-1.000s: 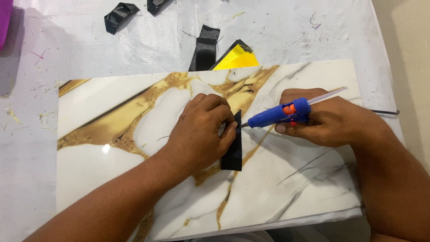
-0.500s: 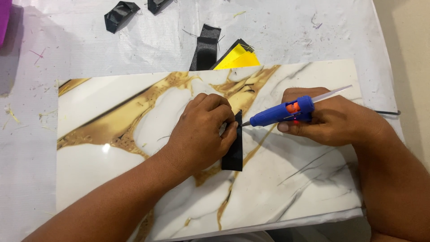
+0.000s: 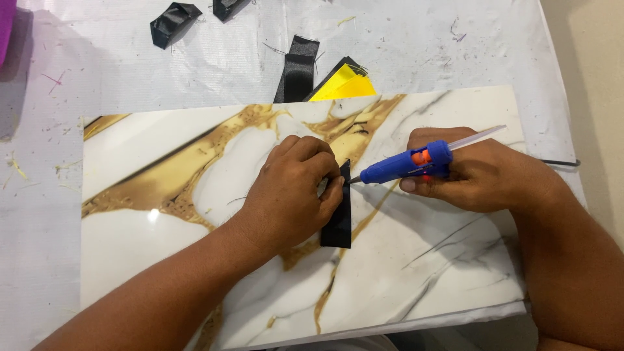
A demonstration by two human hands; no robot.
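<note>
Our left hand (image 3: 296, 192) is curled over the left edge of a black ribbon strip (image 3: 338, 214), fingertips pinching it down against the marbled white-and-gold slab (image 3: 162, 247). Our right hand (image 3: 474, 175) is clenched around a blue glue gun (image 3: 406, 164), index finger near its orange trigger, a clear glue stick poking out the back towards the upper right.

The relation that matters: the strip lies between our two hands, its long axis running away from us and back, roughly upright in view, while the gun's barrel lies crosswise to it, pointing left. The nozzle tip sits just beside the strip's far end, touching or nearly so (we cannot tell which). The left hand is the nearer one, since it is already on the strip; the right reaches it only through the gun.

Counted: one glue gun, one strip under the hand. Beyond our hands, on the white table cover (image 3: 97, 65), lie one longer black ribbon piece (image 3: 298, 68), two folded black pieces (image 3: 174, 23) near the far edge (the second is cut off by the frame), and one yellow piece (image 3: 343, 84) tucked against the slab's far edge. A thin dark cord (image 3: 559, 162) trails right of the right hand.
</note>
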